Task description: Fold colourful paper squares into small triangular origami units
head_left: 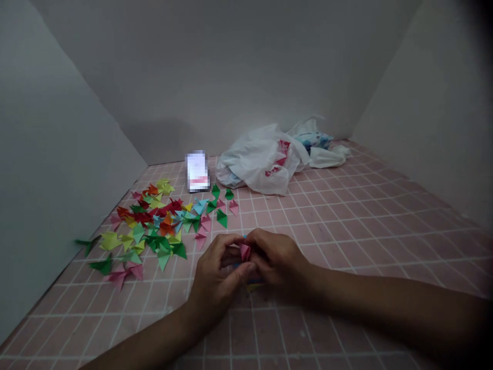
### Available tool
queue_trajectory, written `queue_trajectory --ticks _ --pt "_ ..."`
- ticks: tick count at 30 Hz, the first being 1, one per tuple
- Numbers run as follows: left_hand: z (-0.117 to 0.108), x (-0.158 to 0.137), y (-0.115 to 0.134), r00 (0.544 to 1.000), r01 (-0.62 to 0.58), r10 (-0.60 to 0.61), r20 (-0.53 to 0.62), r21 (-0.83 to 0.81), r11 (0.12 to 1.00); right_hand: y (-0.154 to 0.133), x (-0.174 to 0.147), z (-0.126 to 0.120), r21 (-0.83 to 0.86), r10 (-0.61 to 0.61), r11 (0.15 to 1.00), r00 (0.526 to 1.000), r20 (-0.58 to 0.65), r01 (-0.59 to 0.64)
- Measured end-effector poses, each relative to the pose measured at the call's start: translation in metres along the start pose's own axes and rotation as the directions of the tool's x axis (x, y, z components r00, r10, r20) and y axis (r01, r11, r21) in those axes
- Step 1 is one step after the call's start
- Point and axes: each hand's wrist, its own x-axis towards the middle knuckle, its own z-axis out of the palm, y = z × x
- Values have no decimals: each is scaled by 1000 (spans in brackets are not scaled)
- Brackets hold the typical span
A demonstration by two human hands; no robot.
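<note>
Pink with white gridlines, the surface carries a white plastic bag. Left of the bag and nearer the person spread many folded paper birds; a leftward sweep of the left forearm could scatter them, and too hard a squeeze could crush the folds being held. In front of the bag, the left hand and right hand meet, forearms angling in from either side. Their curled fingers pinch a small pink paper piece between them.

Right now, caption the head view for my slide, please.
Left hand and right hand hold a folded pink paper, with colourful folded papers spread to the left on a pink gridded surface.
</note>
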Motion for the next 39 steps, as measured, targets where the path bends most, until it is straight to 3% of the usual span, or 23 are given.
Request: queue_trajectory --ticks 4,12,19,23,30,35,39 --pt "1 -2 0 999 -40 41 -25 55 998 1 -2 2 -56 -88 995 996 -7 87" --pt "-1 -5 -3 994 -105 105 -37 -9 994 0 -3 2 6 -66 998 994 -90 67" --pt "-4 -6 1 972 -234 236 2 131 963 -3 -3 1 48 -81 995 990 -117 87" --pt "-4 -6 2 969 -247 248 16 154 957 -2 -3 1 97 -129 985 986 -107 140" --pt "-2 -5 3 998 -54 51 -38 -96 994 1 -2 -3 24 -218 975 970 -109 222" --pt "-3 -2 -1 991 136 -124 56 -348 928 5 1 -8 -138 -322 940 945 -60 312" --pt "-6 1 -2 972 234 -213 98 -374 897 8 3 -9 -279 -426 873 904 -40 400"
